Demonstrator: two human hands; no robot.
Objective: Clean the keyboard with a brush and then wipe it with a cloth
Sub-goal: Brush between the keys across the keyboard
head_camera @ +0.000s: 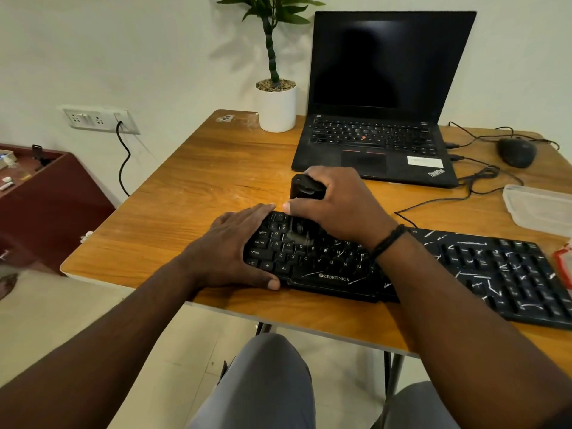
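I am gripping the black brush (306, 188) in my right hand (340, 205), its bristles meeting the Zebronics keyboard (402, 264) on the tabletop (201, 187); my left hand (238, 243) is lying flat, fingers straight, on its left end.

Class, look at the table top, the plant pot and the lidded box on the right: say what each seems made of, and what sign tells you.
Table top: wood or wood-look laminate, by its orange-brown grain and thin pale edge. Plant pot: smooth matt white, ceramic or plastic; unclear which. Lidded box: translucent, cloudy plastic.

Black keyboard (402, 267) flat at table's near edge, white-streaked; black brush (305, 188) upright on upper-left keys
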